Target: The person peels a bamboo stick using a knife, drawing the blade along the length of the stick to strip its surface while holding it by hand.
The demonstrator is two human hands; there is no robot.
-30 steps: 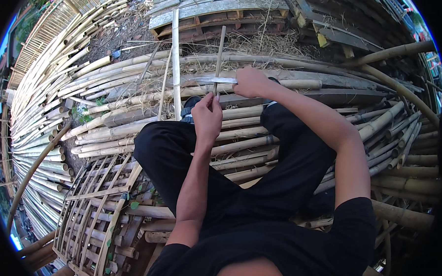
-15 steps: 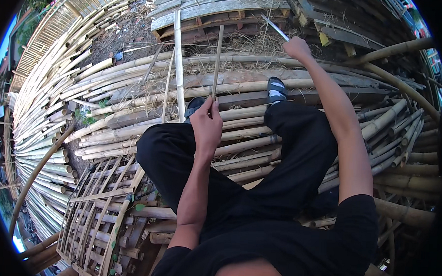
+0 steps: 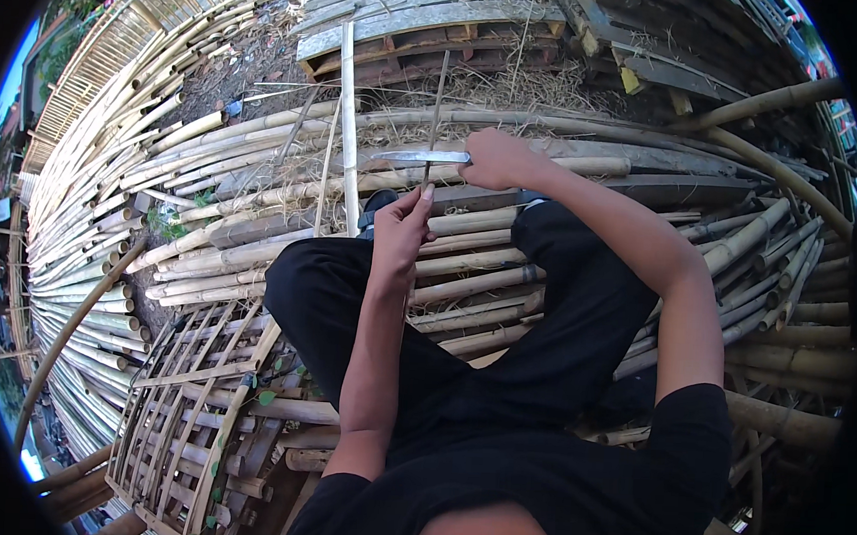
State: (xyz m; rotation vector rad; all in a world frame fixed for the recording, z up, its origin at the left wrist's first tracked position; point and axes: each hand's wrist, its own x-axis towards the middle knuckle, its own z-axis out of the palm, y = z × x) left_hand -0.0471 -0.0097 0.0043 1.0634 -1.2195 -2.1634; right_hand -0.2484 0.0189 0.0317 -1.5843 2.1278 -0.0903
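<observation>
My left hand [image 3: 403, 226] is closed around a thin bamboo strip [image 3: 440, 101], which points away from me and runs back along my forearm. In my right hand [image 3: 500, 160] is a knife [image 3: 416, 156] with a long bright blade; its handle is hidden in my fist. The blade lies crosswise over the strip, just beyond my left fingers. Whether its edge bites into the strip I cannot tell. Left of the strip, a wider pale bamboo slat [image 3: 348, 121] leans beside my left shoe, with a thinner strip [image 3: 328, 167] next to it.
Bamboo poles [image 3: 250, 193] lie under and around my feet. A wooden pallet [image 3: 429, 28] stands ahead, with dry shavings [image 3: 532, 86] near it. At the lower left is a woven bamboo lattice [image 3: 183, 410]. Thick poles [image 3: 780, 101] slant in from the right.
My right hand has swung the knife from the far right back toward me and leftward, onto the strip. The strip has tilted slightly to the right in my left hand.
</observation>
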